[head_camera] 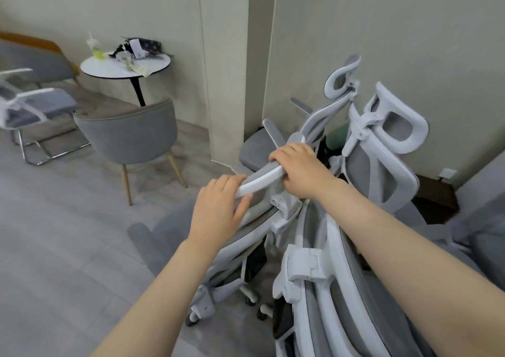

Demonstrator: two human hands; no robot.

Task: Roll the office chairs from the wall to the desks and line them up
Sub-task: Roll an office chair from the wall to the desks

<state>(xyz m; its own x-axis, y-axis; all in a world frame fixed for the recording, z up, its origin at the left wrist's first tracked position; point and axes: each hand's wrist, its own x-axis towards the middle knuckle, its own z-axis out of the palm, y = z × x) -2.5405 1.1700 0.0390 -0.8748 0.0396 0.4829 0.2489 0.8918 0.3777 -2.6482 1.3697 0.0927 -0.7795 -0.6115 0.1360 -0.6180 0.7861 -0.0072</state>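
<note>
Several white-framed grey mesh office chairs are crowded together against the beige wall at the right. The nearest chair (254,228) stands in front of me, its wheels showing below on the floor. Its curved white headrest bar (263,179) is gripped at both ends: my left hand (218,209) wraps the lower left end, my right hand (297,168) closes over the upper right end. A second chair (328,288) presses against it at the lower right. A third chair (382,149) with a looped headrest stands behind, closer to the wall.
A grey tub chair (131,135) on wooden legs stands to the left on the grey wood floor. Behind it is a small round white table (120,68) with clutter. A cantilever mesh chair (30,108) sits at the far left. A wall pillar (229,64) juts out beside the chairs.
</note>
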